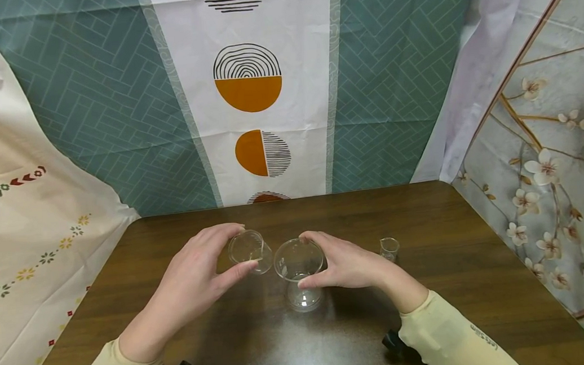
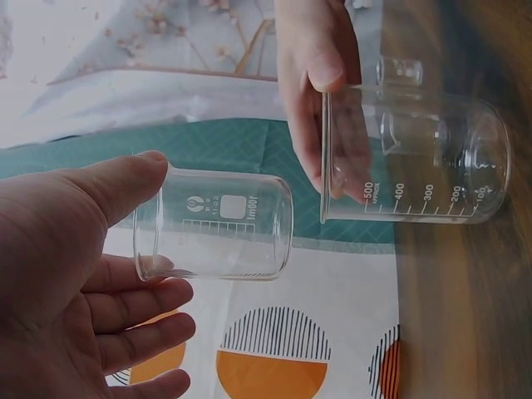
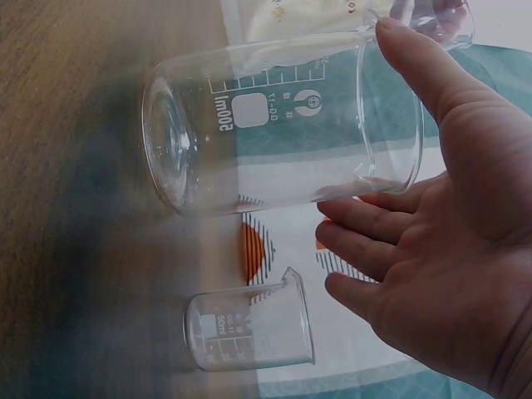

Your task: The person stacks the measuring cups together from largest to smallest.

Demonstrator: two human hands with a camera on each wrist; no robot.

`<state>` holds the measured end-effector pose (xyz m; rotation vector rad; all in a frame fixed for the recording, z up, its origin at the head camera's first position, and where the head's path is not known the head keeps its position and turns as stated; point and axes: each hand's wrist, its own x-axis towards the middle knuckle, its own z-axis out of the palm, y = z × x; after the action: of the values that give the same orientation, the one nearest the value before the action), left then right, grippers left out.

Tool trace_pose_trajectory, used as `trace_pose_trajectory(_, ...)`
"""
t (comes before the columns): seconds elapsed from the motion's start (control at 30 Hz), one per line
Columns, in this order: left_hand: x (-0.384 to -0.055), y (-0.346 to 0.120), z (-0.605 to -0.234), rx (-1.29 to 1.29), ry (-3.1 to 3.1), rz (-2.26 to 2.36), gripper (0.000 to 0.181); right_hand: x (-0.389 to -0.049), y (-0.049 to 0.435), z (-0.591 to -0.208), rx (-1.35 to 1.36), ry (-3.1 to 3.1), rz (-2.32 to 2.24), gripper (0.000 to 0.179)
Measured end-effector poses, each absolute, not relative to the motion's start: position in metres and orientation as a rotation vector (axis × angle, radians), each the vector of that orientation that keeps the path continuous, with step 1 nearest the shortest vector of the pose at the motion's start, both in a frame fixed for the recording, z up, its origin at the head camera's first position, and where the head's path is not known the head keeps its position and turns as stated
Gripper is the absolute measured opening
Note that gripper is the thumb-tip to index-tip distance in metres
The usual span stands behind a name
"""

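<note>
Between thumb and index finger, my left hand (image 1: 194,277) pinches a small glass beaker (image 2: 224,224) marked 100ml near its rim. That beaker is held up off the table, a little tilted in the head view. My right hand (image 1: 351,263) grips the upper part of a large glass beaker (image 3: 274,125) marked 500ml, thumb on the near side and fingers on the far side. It is upright, just right of the smaller beaker; whether its base touches the table I cannot tell. Both beakers look to have nothing in them.
A third, smaller beaker (image 3: 249,332) marked 50ml stands on the brown wooden table (image 1: 222,346), to the right behind my right hand. Patterned cloth (image 1: 392,85) hangs along the table's far edge, with more cloth at both sides.
</note>
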<state>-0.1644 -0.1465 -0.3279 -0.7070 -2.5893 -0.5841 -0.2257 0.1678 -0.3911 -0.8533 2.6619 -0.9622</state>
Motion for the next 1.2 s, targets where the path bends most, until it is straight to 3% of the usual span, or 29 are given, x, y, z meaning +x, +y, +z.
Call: trace_pose_trajectory(1.2, -0.181, -0.117, -0.328, -0.761, -2.564, -0.674, 0.064, -0.226, 0.169, -0.393, -0.843, 2.665, -0.954, 0.102)
